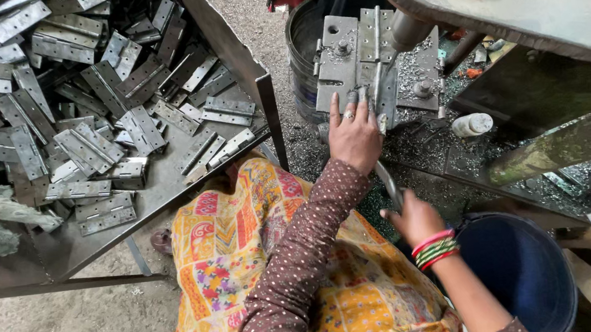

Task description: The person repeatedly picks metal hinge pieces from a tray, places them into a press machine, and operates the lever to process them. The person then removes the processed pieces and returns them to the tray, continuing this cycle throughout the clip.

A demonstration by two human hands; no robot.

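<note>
Left hand [353, 136] presses hinge [372, 70] flat on jig; right hand [414, 218] below, gripping lever [388, 184].

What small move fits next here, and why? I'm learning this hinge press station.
Probably pull the lever with the right hand: the left hand already presses a hinge flat on the jig plate beneath the spindle, and the right hand grips the lever.

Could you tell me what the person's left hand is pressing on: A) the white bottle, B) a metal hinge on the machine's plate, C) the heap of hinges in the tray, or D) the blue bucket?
B: the left hand lies flat on the metal hinge on the machine's plate, while the right hand grips a lever.
</note>
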